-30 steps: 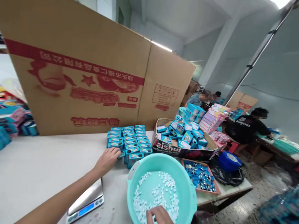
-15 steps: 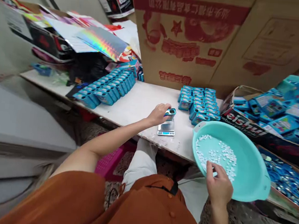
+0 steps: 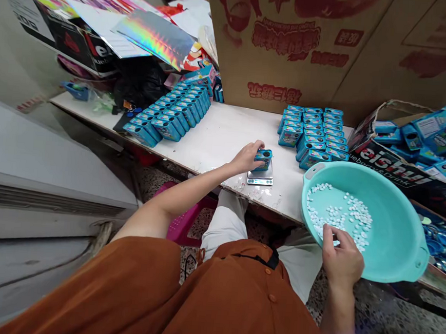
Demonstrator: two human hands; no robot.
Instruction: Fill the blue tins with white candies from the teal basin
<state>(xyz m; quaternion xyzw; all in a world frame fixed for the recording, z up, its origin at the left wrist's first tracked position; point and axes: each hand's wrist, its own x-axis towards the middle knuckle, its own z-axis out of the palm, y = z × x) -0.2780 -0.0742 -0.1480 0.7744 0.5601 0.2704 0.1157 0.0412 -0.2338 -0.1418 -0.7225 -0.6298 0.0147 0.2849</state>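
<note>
My left hand (image 3: 247, 157) is closed around a small blue box (image 3: 262, 160) with a round dark hole in its top. The box stands upright on the metal pan of a small digital scale (image 3: 260, 180); whether its full weight rests there I cannot tell. Over the near left rim of a turquoise plastic basin (image 3: 394, 242), my right hand (image 3: 342, 256) has thumb and fingers drawn together in a pinch. What they hold, if anything, is hidden. Many small white tablets (image 3: 360, 216) lie in the basin around and beyond the fingertips.
Rows of blue boxes (image 3: 312, 135) stand behind the scale to the right, and more blue boxes (image 3: 173, 114) stand at left. An open carton (image 3: 390, 154) of blue boxes is beyond the basin. A large cardboard box (image 3: 292, 74) closes off the back. Blue lids (image 3: 443, 241) lie at far right.
The blue box in my left hand has come down from a raised tilt to upright on the scale pan. My right hand stays at the basin's rim, its fingers drawn closer. The view has shifted.
</note>
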